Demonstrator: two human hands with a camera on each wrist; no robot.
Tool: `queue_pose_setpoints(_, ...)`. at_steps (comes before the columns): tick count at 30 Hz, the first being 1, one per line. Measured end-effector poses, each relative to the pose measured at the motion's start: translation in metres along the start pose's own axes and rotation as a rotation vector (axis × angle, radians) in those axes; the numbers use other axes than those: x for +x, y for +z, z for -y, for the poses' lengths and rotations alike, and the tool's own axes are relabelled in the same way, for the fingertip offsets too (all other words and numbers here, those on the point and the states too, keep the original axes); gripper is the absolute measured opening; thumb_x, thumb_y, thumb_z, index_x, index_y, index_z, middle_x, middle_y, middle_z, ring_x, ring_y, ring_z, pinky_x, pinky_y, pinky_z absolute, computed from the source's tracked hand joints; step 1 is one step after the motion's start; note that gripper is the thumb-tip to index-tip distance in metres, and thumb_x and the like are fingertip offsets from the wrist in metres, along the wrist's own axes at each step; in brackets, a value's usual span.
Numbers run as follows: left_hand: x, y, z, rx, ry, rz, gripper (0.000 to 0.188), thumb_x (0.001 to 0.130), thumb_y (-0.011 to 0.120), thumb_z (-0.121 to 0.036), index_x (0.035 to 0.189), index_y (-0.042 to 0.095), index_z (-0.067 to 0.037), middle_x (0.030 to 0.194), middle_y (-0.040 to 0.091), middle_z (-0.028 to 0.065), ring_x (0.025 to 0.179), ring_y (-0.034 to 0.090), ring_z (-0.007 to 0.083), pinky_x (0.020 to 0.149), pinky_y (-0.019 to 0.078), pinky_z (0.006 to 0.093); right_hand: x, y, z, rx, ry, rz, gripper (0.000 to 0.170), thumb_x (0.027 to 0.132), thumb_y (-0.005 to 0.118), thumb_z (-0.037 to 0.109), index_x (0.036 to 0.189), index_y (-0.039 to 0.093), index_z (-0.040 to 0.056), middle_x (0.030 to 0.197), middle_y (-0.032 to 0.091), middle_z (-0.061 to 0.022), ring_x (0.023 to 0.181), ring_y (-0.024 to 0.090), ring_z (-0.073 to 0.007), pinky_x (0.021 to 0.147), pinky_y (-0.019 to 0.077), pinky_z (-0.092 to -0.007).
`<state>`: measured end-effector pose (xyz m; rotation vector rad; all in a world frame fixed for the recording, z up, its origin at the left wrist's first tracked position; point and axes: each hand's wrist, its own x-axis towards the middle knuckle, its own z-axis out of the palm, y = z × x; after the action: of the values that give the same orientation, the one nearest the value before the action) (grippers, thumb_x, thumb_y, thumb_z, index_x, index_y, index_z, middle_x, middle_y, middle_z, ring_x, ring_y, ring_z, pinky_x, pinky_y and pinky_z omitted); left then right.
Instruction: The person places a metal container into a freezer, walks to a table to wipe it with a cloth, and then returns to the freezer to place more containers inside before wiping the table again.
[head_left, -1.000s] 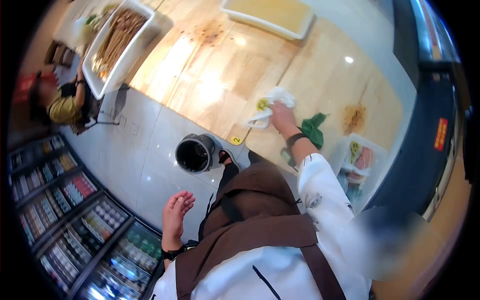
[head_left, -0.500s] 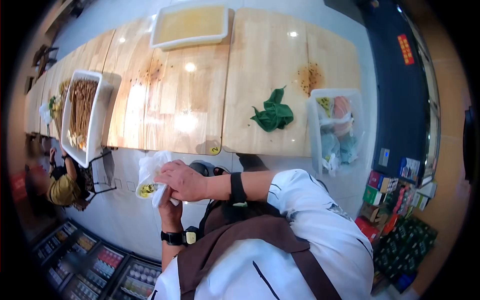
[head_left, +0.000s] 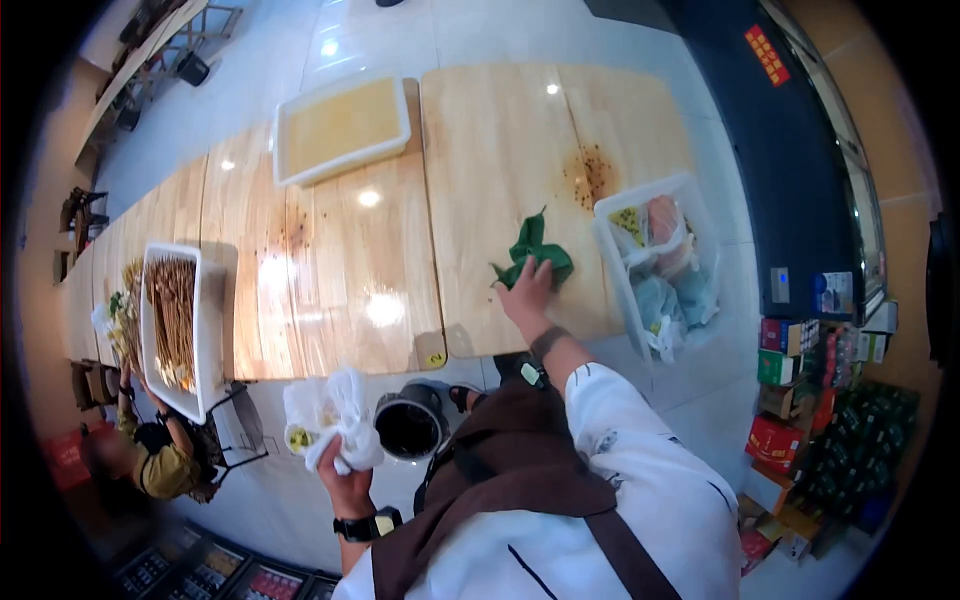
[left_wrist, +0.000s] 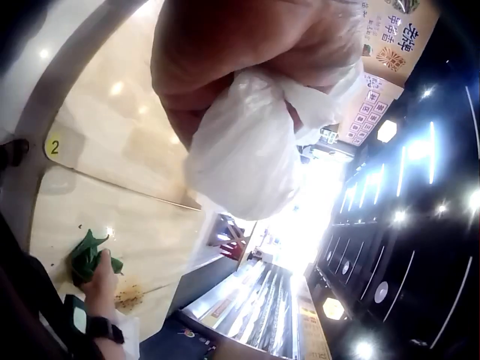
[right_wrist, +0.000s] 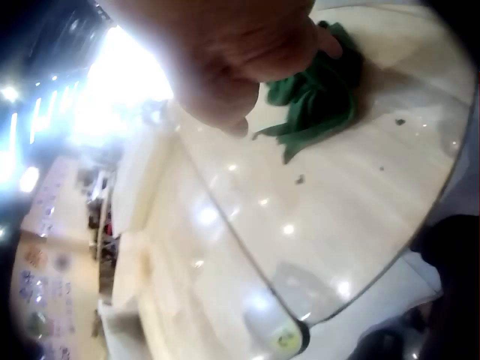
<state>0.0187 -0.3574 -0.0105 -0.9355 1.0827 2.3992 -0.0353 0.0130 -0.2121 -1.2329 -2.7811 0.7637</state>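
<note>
Beside the table's near edge, my left hand (head_left: 346, 478) grips a crumpled white plastic bag (head_left: 345, 400), with something yellow-green showing at its left side. The left wrist view shows the fingers curled round the bag (left_wrist: 244, 150). My right hand (head_left: 528, 302) reaches over the wooden table to a bunched dark green cloth (head_left: 538, 240), fingertips right at its near side. From the right wrist, one finger of that hand (right_wrist: 232, 64) overlaps the cloth (right_wrist: 322, 105), while the thumb stands apart from it.
A white tub of bagged food (head_left: 610, 240) stands right of the cloth. Brown spots (head_left: 592, 178) lie beyond it. A tray with yellowish contents (head_left: 340, 120) and a tub of skewers (head_left: 212, 340) stand further left. Below the edge is a black bin (head_left: 410, 425); a person (head_left: 165, 465) is at the left.
My right hand has left the white bag and moved right and forward to the green cloth. The bag is now in my left hand alone. A second ago, my right hand held it over the table.
</note>
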Motion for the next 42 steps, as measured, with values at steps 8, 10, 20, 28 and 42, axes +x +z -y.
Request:
queue_pose_setpoints(8, 0.015, 0.061, 0.002, 0.162, 0.068, -0.051, 0.067, 0.066, 0.057, -0.018, 0.129, 0.040, -0.006, 0.125, 0.048, 0.0123, 0.114, 0.048, 0.0306, 0.096, 0.0408, 0.0440, 0.087, 0.019, -0.025, -0.181, 0.252, -0.077, 0.060, 0.070, 0.069, 0.030, 0.121, 0.045, 0.0074, 0.126, 0.040, -0.0191, 0.116, 0.038, -0.0375, 0.091, 0.0382, -0.0460)
queue_pose_setpoints(10, 0.033, 0.054, 0.004, 0.220, 0.110, -0.131, 0.063, 0.064, 0.056, -0.017, 0.125, 0.044, -0.004, 0.123, 0.050, 0.0131, 0.111, 0.049, 0.0294, 0.094, 0.0422, 0.0413, 0.109, 0.027, -0.039, -0.160, 0.159, -0.146, 0.040, 0.067, 0.068, 0.020, 0.101, 0.054, 0.0049, 0.105, 0.051, -0.0179, 0.103, 0.049, -0.0365, 0.083, 0.0435, -0.0420)
queue_pose_setpoints(20, 0.087, 0.137, 0.031, 0.376, -0.049, -0.020, 0.058, 0.064, 0.055, -0.016, 0.121, 0.048, -0.008, 0.119, 0.053, 0.0099, 0.109, 0.050, 0.0274, 0.094, 0.0410, 0.0395, 0.322, -0.134, -0.038, 0.530, -0.024, -0.283, 0.038, 0.069, 0.064, 0.016, 0.104, 0.055, 0.0040, 0.097, 0.060, -0.0185, 0.091, 0.058, -0.0325, 0.080, 0.0464, -0.0388)
queue_pose_setpoints(28, 0.110, 0.160, 0.039, 0.268, -0.165, -0.186, 0.061, 0.062, 0.054, -0.010, 0.122, 0.046, -0.005, 0.119, 0.054, 0.0108, 0.109, 0.051, 0.0300, 0.097, 0.0404, 0.0414, 0.508, -0.139, -0.239, -0.092, 0.531, -0.061, 0.053, 0.078, 0.055, 0.041, 0.115, 0.056, 0.0022, 0.113, 0.056, -0.0254, 0.110, 0.052, -0.0372, 0.092, 0.0411, -0.0400)
queue_pose_setpoints(42, 0.104, 0.159, 0.050, 0.520, -0.063, -0.308, 0.038, 0.067, 0.060, -0.013, 0.103, 0.052, -0.006, 0.117, 0.054, 0.0141, 0.108, 0.053, 0.0282, 0.095, 0.0413, 0.0440, 0.546, -0.007, -0.013, -0.350, -0.447, -0.162, 0.041, 0.085, 0.046, 0.035, 0.124, 0.048, 0.0228, 0.136, 0.038, -0.0050, 0.123, 0.033, -0.0344, 0.089, 0.0342, -0.0625)
